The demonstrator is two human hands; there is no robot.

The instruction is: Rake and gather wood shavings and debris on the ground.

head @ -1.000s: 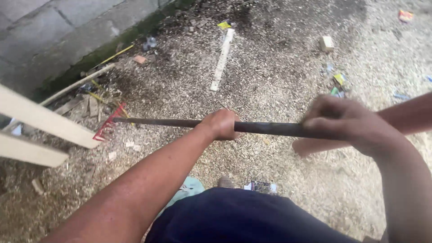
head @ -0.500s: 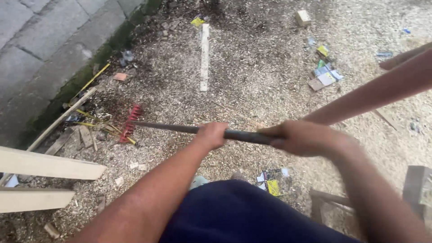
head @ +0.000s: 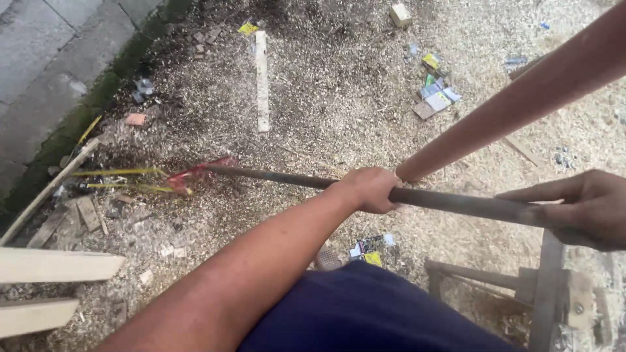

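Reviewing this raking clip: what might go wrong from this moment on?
The red rake head sits among yellow strips and wood scraps; tines may snag. The right hand has fingers partly extended on the dark handle, so its grip might slip. The wooden frame beside it could be struck.

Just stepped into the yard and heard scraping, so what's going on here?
A person is working a rake over ground covered in sawdust. The left hand grips the middle of the dark handle, and the right hand holds its near end. The red rake head sits blurred among wood scraps and yellow strips near a stone kerb. A white slat and litter lie farther out.
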